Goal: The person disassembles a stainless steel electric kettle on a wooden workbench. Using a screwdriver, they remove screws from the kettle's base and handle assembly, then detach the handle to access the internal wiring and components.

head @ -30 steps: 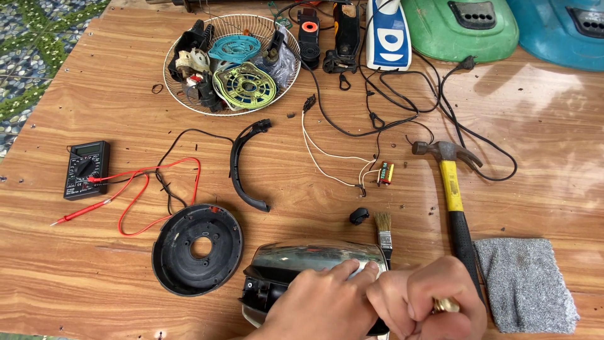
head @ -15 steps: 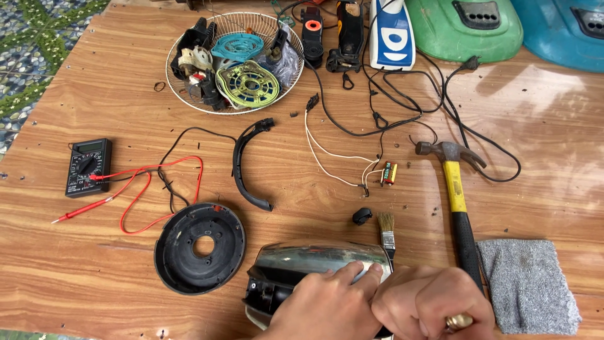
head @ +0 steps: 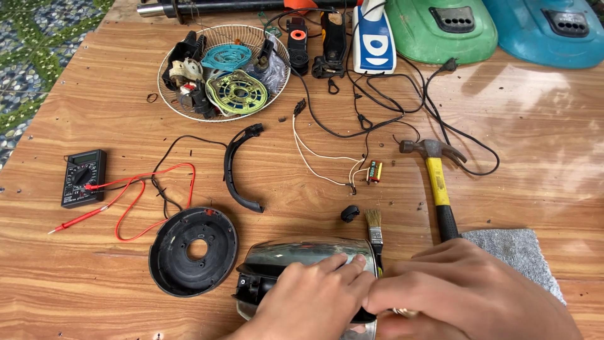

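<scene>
At the table's near edge lies a shiny metal housing (head: pixel 296 252) with a black end piece. My left hand (head: pixel 308 299) rests on top of it, fingers flat and gripping its curved side. Right beside it, my right hand (head: pixel 465 293) is curled over the housing's right end, and what the fingers pinch is hidden. A small paintbrush (head: pixel 374 230) lies just beyond my fingertips. A black round cover plate (head: pixel 192 250) sits to the left of the housing.
A yellow-handled hammer (head: pixel 437 179) and a grey cloth (head: pixel 519 252) lie right. A multimeter (head: pixel 83 177) with red leads sits left. A curved black handle (head: pixel 236 170), white wires, a small capacitor (head: pixel 375 171), a wire basket (head: pixel 221 70) of parts and green and blue shells at the back.
The view has drifted slightly. My right hand has shifted a little over the housing's right end while my left hand stays pressed on the metal housing.
</scene>
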